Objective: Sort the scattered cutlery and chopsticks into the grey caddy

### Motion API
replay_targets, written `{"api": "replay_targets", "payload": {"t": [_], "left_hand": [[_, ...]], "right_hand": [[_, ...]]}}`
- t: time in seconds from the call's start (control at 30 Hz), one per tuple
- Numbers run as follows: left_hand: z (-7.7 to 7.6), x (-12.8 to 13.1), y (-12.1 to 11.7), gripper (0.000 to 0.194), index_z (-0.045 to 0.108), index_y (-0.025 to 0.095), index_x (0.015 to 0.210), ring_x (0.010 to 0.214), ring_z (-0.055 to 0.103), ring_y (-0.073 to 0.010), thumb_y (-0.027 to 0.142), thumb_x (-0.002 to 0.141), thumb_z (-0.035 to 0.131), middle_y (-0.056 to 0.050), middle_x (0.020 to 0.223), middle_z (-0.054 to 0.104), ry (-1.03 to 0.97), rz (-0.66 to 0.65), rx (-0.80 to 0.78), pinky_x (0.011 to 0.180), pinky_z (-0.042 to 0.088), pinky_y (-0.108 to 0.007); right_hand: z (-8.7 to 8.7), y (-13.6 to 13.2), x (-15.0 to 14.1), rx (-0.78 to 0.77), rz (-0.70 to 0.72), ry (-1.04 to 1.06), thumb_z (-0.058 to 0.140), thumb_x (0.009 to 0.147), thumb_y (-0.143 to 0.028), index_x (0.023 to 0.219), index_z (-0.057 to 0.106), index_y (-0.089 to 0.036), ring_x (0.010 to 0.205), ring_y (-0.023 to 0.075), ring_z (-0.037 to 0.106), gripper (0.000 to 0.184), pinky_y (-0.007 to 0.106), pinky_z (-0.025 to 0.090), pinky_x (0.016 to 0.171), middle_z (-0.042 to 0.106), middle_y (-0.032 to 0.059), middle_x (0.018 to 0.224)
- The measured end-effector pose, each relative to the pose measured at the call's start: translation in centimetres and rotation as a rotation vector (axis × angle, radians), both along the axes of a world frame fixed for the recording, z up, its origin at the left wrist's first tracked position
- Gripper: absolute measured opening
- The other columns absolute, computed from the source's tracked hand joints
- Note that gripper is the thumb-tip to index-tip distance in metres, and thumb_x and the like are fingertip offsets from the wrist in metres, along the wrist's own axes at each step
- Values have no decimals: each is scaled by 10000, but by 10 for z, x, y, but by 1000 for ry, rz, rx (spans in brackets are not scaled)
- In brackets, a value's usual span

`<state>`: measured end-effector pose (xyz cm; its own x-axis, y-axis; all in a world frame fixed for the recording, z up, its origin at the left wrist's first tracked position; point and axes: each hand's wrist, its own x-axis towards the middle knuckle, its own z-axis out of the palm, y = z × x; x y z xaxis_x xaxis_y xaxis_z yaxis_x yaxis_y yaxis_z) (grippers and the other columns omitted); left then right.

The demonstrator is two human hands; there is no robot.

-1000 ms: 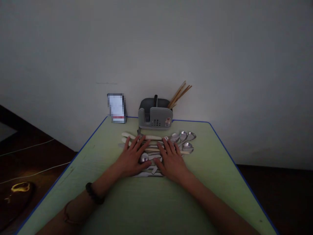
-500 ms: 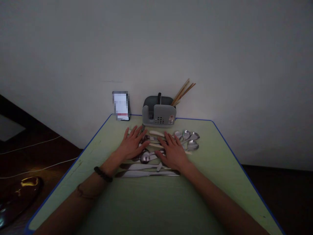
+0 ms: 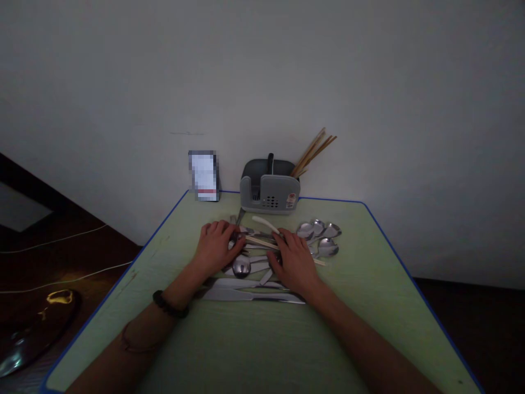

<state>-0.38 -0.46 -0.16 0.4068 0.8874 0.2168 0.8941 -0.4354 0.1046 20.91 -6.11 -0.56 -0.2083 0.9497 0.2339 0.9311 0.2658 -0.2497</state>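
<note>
My left hand (image 3: pixel 216 246) rests palm down on the left side of a cutlery pile, its fingers bent and its thumb apart, pointing right. My right hand (image 3: pixel 293 257) lies over the pile's right side with fingers loosely spread. Between the hands are pale chopsticks (image 3: pixel 260 241), a white curved handle (image 3: pixel 264 221) and a round-bowled spoon (image 3: pixel 241 266). Several metal spoons (image 3: pixel 327 247) fan out beyond my right fingers. Nearer to me lie two long table knives (image 3: pixel 233 295), side by side. What lies under my palms is hidden.
A grey utensil holder (image 3: pixel 268 200) stands at the table's back edge, with wooden chopsticks (image 3: pixel 314 153) leaning out to the right. Left of it a phone (image 3: pixel 204 175) leans on the wall. The pale green table (image 3: pixel 262 345) has a blue edge. White cables (image 3: pixel 69 284) run at left.
My fingers have drawn in from a flatter spread and are more bent now. The chopsticks and nearby cutlery between my hands have shifted slightly. The view has moved a little.
</note>
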Motion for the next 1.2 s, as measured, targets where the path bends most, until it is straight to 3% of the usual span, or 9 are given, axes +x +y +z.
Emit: {"api": "replay_targets", "payload": {"t": [0.2,0.37,0.43,0.57,0.73,0.87,1.0,1.1,1.2], "left_hand": [[-4,-2,1,351,593,172,938,1010,497,-288,462,888,403,-124,1040,551,-5,35,35,910,354,-455],[-7,-6,2,292,564,148,1004,1022,490,-283,382,886,436,-137,1100,542,-83,69,178,897,382,-428],[-4,-6,-1,289,576,153,1003,1008,500,-287,377,889,434,-133,1066,568,-68,46,206,889,385,-437],[-3,-4,-7,298,610,188,1010,991,545,-274,369,916,393,-95,1053,629,13,-78,120,894,384,-454],[-11,-2,-5,410,527,202,1253,1212,459,-288,396,929,368,-79,1308,550,7,-136,84,1032,291,-495],[-15,-3,0,547,431,257,1361,1351,276,-355,534,891,387,-71,1440,409,45,-62,61,1093,147,-575],[-18,-5,3,700,349,295,1407,1351,237,-423,660,814,424,-103,1481,331,35,49,44,1055,154,-639],[-18,-7,5,710,352,267,1405,1332,277,-422,652,814,435,-129,1462,354,1,65,54,1048,156,-655],[-14,-9,5,618,388,223,1376,1330,301,-367,556,859,447,-137,1426,400,-56,-46,82,1075,157,-624]], "right_hand": [[-5,2,0,58,7,69,439,875,-298,1294,479,-114,1172,276,445,459,428,360,1000,468,149,1336],[-13,5,2,156,30,106,459,871,-290,1324,432,-114,1201,287,431,488,458,383,996,383,156,1418],[-14,5,2,192,36,100,453,878,-289,1305,449,-116,1205,293,425,461,470,386,989,353,157,1439],[-10,3,0,263,11,91,471,861,-251,1273,490,-113,1216,310,401,435,492,367,986,385,185,1392],[-4,2,-2,113,50,35,503,849,-312,1204,577,-167,1211,292,421,390,475,326,1021,476,148,1342],[-3,2,-3,-5,112,-31,503,839,-466,1327,477,-205,1290,291,366,554,495,255,1062,418,143,1414],[-3,0,-5,-47,161,-59,516,784,-598,1383,401,-197,1343,330,277,729,548,193,1071,321,148,1476],[-2,0,-7,-42,158,-37,531,776,-607,1342,450,-208,1291,335,339,697,537,241,1048,409,140,1415],[-1,3,-7,-13,131,11,523,827,-535,1207,555,-209,1136,291,463,502,468,357,966,543,123,1239]]}}
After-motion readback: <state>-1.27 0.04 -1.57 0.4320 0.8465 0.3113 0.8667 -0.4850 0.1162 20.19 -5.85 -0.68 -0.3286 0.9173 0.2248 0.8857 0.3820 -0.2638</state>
